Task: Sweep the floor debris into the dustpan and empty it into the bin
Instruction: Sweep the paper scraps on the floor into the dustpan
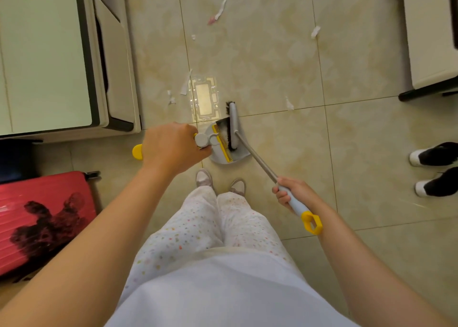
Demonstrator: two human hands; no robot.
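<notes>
My left hand (171,146) grips the yellow-ended handle of a grey dustpan (218,157), which stands on the tiled floor just ahead of my feet and has a yellow comb strip. My right hand (292,194) is closed on the pale grip of the broom handle (257,159). The grey broom head (233,126) with black bristles rests at the dustpan's mouth. Several white paper scraps lie on the floor: some (186,85) left of the pan, one (288,103) to the right, more (220,8) farther ahead. No bin is in view.
A pale cabinet (49,54) fills the left side, with a red suitcase (44,217) below it. Another furniture piece (431,37) stands at the upper right. Black-and-white shoes (433,168) sit at the right edge.
</notes>
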